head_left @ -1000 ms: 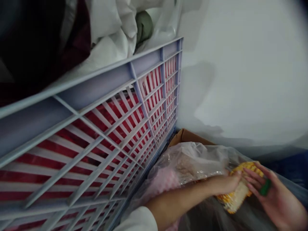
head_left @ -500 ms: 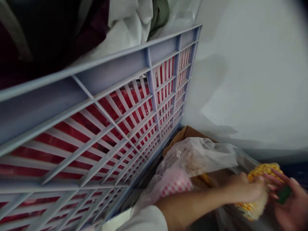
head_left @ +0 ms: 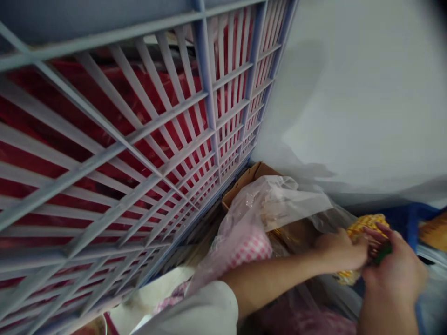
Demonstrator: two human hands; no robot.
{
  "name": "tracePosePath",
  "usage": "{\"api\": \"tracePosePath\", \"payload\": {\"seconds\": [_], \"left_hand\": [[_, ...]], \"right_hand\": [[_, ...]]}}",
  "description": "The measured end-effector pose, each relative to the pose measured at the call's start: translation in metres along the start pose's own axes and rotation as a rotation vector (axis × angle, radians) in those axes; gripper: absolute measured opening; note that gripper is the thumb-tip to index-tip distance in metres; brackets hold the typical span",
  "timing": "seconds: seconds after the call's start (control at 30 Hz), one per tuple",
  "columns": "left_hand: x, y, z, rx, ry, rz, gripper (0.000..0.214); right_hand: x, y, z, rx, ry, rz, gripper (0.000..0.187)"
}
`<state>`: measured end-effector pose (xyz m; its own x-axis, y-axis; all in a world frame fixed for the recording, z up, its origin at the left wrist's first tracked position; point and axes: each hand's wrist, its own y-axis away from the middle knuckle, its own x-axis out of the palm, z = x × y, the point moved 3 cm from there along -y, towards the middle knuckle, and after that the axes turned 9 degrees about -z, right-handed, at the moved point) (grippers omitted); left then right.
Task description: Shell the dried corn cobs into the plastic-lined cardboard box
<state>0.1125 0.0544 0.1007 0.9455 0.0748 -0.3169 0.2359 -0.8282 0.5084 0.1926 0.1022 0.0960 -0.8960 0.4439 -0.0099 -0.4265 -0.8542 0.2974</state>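
A yellow-and-white patterned bundle (head_left: 368, 224), soft and bunched, is at the right of the view. My left hand (head_left: 344, 251) is closed on it, reaching across from a white sleeve. Close against it, my right hand (head_left: 396, 267) curls its fingers over the bundle's right side. A small dark green object (head_left: 383, 253) shows between my right palm and fingers; its kind is unclear. Below my hands lies an open clear plastic bag (head_left: 296, 202), holding pink-and-white checked cloth (head_left: 251, 251) and some yellow pieces. My fingertips are partly hidden and blurred.
A tall pale purple slatted crate (head_left: 206, 83) with red bagged contents fills the left. Behind the bag are a cardboard box (head_left: 256, 172) and a white wall (head_left: 366, 102). A blue bin (head_left: 414, 223) stands at the right edge.
The view has shifted down and to the right, showing more of the blue bin. My right hand has come closer to my left hand and the bundle, which stays held.
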Motion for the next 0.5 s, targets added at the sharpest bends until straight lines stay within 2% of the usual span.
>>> {"api": "tracePosePath", "payload": {"seconds": [0.07, 0.3, 0.43, 0.5], "left_hand": [[0.003, -0.001, 0.000, -0.006, 0.001, 0.010, 0.072], [0.014, -0.004, 0.002, 0.015, -0.001, 0.005, 0.073], [0.023, -0.008, 0.006, 0.021, 0.001, 0.012, 0.075], [0.031, -0.012, 0.010, 0.027, 0.096, 0.059, 0.071]], "right_hand": [[0.000, 0.002, 0.001, 0.011, -0.068, -0.027, 0.025], [-0.004, 0.003, 0.001, -0.086, -0.076, -0.032, 0.026], [-0.005, 0.001, 0.000, -0.160, -0.030, -0.013, 0.030], [-0.005, -0.001, -0.001, -0.192, 0.053, 0.009, 0.034]]}}
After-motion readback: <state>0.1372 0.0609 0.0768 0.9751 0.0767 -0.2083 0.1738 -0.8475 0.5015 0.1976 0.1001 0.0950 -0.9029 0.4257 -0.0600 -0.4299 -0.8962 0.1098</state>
